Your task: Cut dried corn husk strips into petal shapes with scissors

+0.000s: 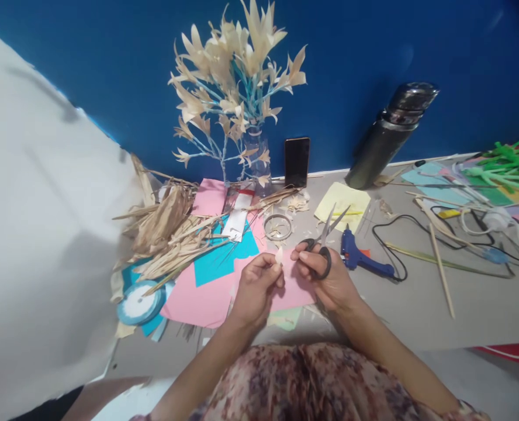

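Note:
Between the thumb and fingers of my left hand (259, 283) is a small pale petal-shaped piece (279, 255), its pointed tip upward. My right hand (327, 280) grips black-handled scissors (325, 234), whose blades stand apart and point away from me. Both hands are close together above pink paper (292, 289). Just beyond them lies a roll of tape (277, 227). To the right of the scissors rests a blue glue gun (360, 255) with its black cord.
Dried husks (172, 216) and a blue ribbon spool (141, 302) lie at left. A vase of pale flowers (257, 152), a phone (297, 162) and a dark flask (386, 140) stand by the wall. Yellow paper (351, 199), a wooden stick (441, 269) and green pipe cleaners (505, 169) are rightward.

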Demonstrator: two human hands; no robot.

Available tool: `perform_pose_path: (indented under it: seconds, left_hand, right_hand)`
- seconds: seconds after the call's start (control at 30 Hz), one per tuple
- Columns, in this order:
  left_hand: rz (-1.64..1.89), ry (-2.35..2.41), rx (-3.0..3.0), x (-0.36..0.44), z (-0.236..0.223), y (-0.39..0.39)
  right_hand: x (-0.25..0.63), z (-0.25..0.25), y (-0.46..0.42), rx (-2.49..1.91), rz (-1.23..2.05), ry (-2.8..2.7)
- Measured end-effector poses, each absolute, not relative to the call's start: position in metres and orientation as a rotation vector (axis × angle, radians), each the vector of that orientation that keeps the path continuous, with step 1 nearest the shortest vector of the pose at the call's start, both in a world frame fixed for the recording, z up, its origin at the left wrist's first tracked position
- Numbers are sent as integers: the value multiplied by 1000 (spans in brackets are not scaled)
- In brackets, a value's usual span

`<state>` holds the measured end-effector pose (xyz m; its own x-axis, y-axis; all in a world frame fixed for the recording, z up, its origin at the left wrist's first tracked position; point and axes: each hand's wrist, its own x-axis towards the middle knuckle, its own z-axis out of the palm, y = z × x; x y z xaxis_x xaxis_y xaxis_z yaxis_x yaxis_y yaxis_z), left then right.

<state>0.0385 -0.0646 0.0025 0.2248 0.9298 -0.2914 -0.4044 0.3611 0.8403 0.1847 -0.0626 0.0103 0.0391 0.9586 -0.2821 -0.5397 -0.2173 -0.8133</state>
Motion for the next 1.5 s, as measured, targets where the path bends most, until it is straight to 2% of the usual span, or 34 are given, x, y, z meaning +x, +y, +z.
perform_pose_path:
  seconds: [0.17, 0.43, 0.93, 1.3, 1.5]
  left_hand:
    - [977, 949, 644, 32, 8, -49]
    - [834, 1050, 1047, 18, 26, 7]
    - [714, 1415, 1474, 93, 6, 110]
    - [666, 1485, 1691, 84, 3, 131]
    - [660, 1410, 1646, 46, 24, 87]
  right_hand:
    - [185, 4, -67, -1054, 1574, -634]
    - [177, -4, -75, -1104, 1570, -817]
    - [179, -4, -71, -1103, 1644, -744]
    - [180, -1, -70, -1115, 1621, -765]
    - [187, -4, -72, -1136, 1518, -795]
